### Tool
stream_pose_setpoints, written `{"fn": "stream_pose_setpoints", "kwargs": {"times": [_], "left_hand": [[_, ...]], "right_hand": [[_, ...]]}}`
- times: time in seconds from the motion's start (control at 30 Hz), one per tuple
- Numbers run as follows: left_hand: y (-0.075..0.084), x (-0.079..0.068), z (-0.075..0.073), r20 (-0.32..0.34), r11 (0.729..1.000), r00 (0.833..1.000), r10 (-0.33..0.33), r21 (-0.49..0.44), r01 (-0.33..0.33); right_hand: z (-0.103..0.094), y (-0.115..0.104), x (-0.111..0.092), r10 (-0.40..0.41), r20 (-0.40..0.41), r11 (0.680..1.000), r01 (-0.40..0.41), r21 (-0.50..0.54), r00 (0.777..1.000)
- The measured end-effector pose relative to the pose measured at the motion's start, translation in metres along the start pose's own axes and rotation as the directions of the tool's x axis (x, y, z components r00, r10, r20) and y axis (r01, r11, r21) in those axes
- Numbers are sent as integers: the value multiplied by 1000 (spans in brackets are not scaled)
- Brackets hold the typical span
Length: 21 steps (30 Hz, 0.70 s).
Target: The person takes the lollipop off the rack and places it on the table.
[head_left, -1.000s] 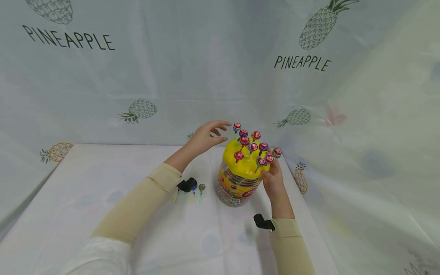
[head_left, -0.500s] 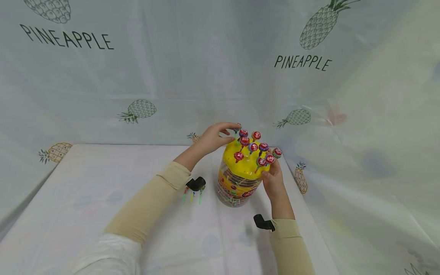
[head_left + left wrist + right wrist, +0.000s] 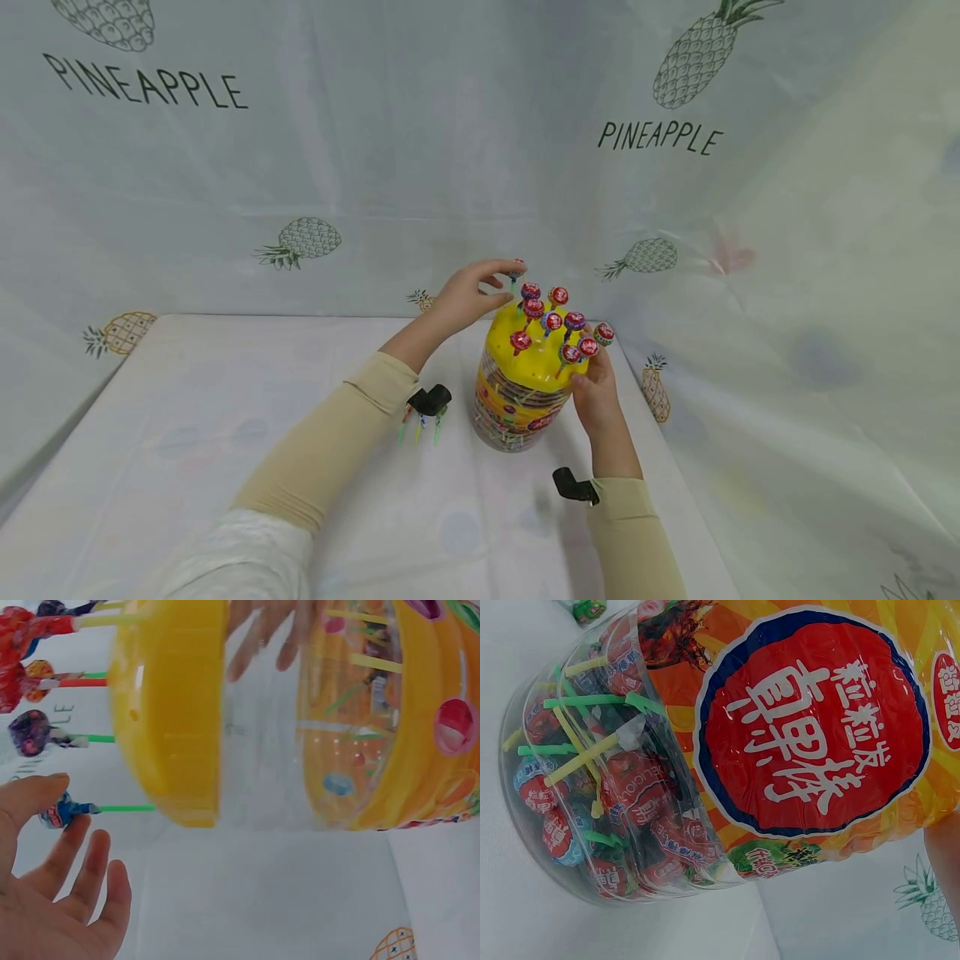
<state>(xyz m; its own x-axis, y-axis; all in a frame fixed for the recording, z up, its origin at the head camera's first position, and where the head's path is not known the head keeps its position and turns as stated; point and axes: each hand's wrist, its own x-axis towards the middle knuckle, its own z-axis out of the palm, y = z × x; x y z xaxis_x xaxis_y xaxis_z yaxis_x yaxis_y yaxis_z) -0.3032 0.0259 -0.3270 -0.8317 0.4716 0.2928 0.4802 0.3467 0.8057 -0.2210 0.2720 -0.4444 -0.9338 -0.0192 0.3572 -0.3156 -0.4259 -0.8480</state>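
A clear plastic candy jar (image 3: 517,417) with a yellow lid (image 3: 540,362) stands on the white table, and lollipops stand stick-down in the lid. My left hand (image 3: 467,302) pinches a blue-wrapped lollipop (image 3: 54,813) between thumb and forefinger at the lid's far left edge; its green stick (image 3: 124,808) reaches the lid in the left wrist view. The other left fingers are loosely bent. My right hand (image 3: 597,402) grips the jar's right side by the lid, its fingers partly hidden behind. More lollipops (image 3: 637,787) lie inside the jar in the right wrist view.
Several loose lollipops (image 3: 437,429) lie on the table (image 3: 247,392) left of the jar, partly covered by the black left wrist camera (image 3: 430,400). Behind the table hangs a pale curtain (image 3: 450,150) with pineapple prints.
My left hand has moved right to the far left lollipop and taken hold of it. The lollipop now sits slightly higher. My right hand and the jar have stayed put.
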Motion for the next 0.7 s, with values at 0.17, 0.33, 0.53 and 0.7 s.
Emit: {"fn": "stream_pose_setpoints", "kwargs": {"times": [0.17,0.33,0.53,0.7], "left_hand": [[-2,-7,-10,-54,999,998,19,-45,-22],[-9,-21,-19,-54,993,998,40,-105,-46],[-21,-37,-29,-49,986,999,15,-166,-23],[-34,-51,-34,-41,977,999,-31,-213,22]], "right_hand": [[1,0,-1,7,1,1000,-7,1,1000],[1,-2,-2,25,-14,1000,-26,-19,1000],[0,-2,0,31,-30,999,-31,-12,999],[0,1,1,19,-15,1000,-19,-7,1000]]}}
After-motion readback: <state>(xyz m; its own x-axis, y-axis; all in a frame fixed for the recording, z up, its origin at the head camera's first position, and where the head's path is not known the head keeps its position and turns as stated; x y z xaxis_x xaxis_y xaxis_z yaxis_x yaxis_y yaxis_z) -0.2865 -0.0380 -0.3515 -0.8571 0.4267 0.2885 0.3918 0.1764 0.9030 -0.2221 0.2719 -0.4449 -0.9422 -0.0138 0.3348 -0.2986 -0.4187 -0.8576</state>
